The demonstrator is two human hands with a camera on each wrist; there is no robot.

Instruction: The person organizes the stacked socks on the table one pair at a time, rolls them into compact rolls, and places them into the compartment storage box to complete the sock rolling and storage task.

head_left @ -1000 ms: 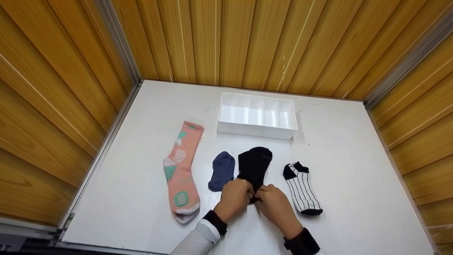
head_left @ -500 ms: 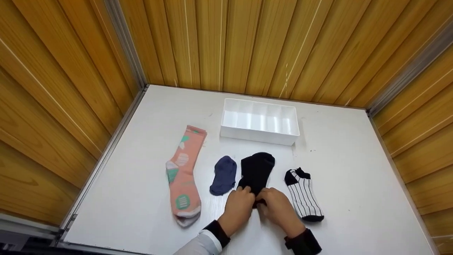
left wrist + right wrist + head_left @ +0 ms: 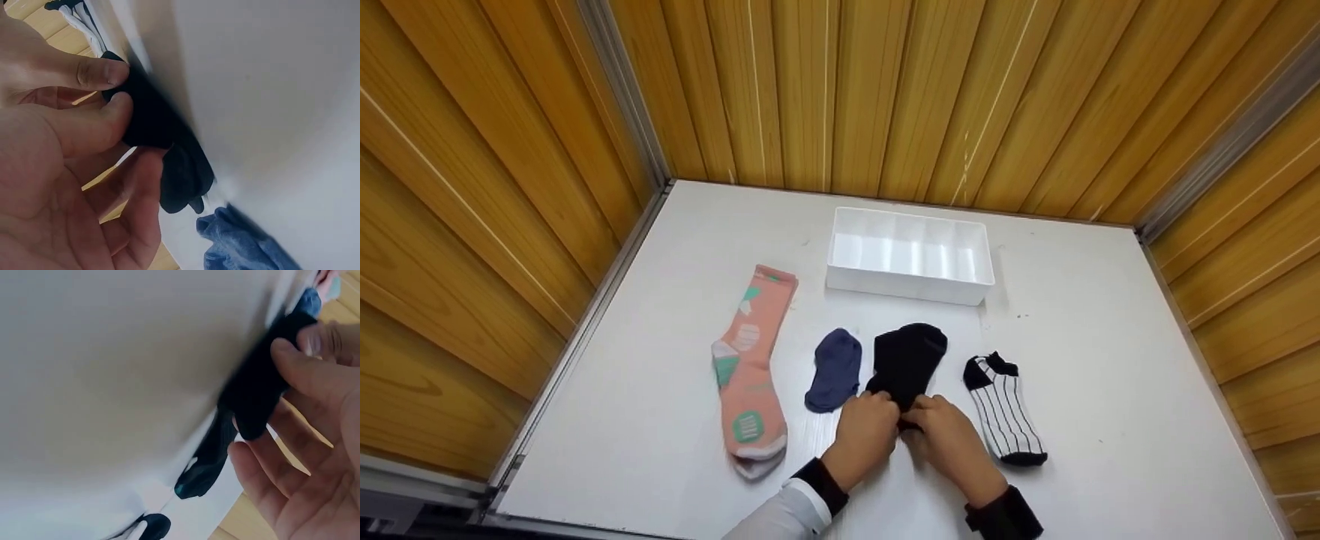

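A black sock [image 3: 906,364] lies in front of me, its rounded far end flat on the table. My left hand [image 3: 866,431] pinches its near end between thumb and fingers. From the other side, my right hand [image 3: 949,435] pinches that same end, close beside the left. In the left wrist view the thumb presses the black fabric [image 3: 152,115], and part of the cloth hangs in a fold. The right wrist view shows black cloth [image 3: 256,379] between thumb and curled fingers. The hands hide most of the near end in the head view.
A small blue sock [image 3: 834,370] lies just left of the black one, and a long pink patterned sock [image 3: 750,367] farther left. To the right is a white striped ankle sock [image 3: 1006,409]. A white divided box [image 3: 907,285] stands behind. Wood-patterned walls [image 3: 855,90] border the table.
The head view has tilted slightly. My left fingers have shifted their grip on the black sock's near end, and the sock has moved a little to the right. The other socks stay put.
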